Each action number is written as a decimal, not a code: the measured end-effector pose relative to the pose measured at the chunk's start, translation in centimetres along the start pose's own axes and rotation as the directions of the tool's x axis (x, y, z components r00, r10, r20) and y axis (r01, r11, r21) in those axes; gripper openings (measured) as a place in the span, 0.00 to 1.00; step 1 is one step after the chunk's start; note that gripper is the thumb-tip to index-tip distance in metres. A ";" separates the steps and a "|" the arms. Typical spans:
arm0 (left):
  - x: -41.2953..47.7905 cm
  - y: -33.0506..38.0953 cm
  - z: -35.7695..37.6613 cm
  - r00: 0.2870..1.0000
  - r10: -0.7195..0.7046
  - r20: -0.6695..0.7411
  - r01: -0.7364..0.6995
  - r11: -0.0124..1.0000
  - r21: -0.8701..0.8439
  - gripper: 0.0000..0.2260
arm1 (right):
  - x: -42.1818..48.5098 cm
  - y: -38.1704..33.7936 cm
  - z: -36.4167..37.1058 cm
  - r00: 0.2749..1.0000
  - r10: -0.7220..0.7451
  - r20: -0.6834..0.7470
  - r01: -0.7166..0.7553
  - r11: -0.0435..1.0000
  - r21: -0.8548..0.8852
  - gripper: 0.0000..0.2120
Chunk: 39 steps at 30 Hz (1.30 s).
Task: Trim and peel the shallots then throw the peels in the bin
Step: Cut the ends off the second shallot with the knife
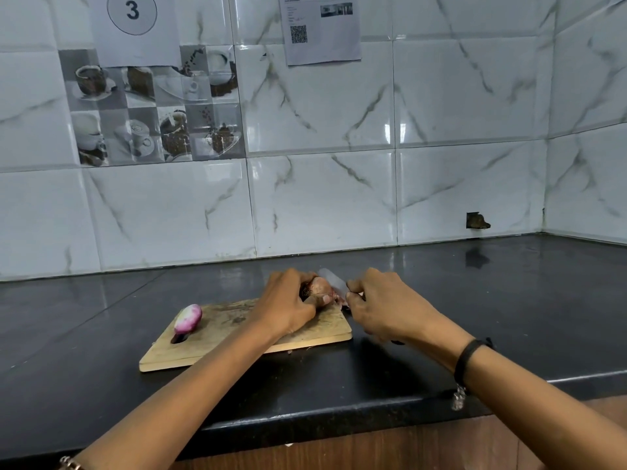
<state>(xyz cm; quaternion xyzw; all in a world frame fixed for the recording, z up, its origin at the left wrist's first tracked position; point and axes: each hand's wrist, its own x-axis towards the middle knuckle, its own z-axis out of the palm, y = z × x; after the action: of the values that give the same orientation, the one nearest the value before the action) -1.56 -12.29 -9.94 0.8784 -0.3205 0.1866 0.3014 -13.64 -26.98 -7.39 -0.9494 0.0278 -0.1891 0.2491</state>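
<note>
A wooden board (217,344) lies on the dark table (441,293), near its front edge. At the board's far right corner the left hand (288,307) holds an unpeeled shallot (318,287), brown-skinned, fingers curled over its top and thumb pressed against its near side; the grip is closed on it. The right hand (383,303) is just beside it, closed around a knife (334,281) whose pale blade stands against the shallot's right end. The blade is blurred, and the handle is hidden in the fist. A few reddish skin scraps (340,300) show between the two hands, on the board's edge.

A peeled shallot (188,319), white and purple, rests on the board's left part, over the handle slot, well apart from the hands. A dark band (470,356) circles the right wrist.

No bin or other container is in view. Behind the table rises a white marbled tile wall (339,147) with two paper sheets stuck to it.
</note>
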 end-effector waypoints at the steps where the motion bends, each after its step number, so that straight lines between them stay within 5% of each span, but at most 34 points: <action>1: 0.1 0.0 0.0 1.000 0.003 0.002 -0.003 1.000 -0.004 0.17 | 0.4 -0.3 -0.1 1.000 0.004 0.014 -0.004 1.000 -0.014 0.13; 39: 0.3 0.8 -0.7 0.999 -0.022 0.030 0.023 0.999 -0.037 0.12 | 0.2 0.1 -0.1 0.997 -0.079 0.027 0.081 0.992 -0.098 0.11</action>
<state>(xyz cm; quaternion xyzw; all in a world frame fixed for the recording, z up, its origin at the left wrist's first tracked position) -2.01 -12.45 -8.98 0.8788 -0.3184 0.1643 0.3151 -13.49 -27.15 -7.34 -0.9630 -0.0038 -0.1866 0.1945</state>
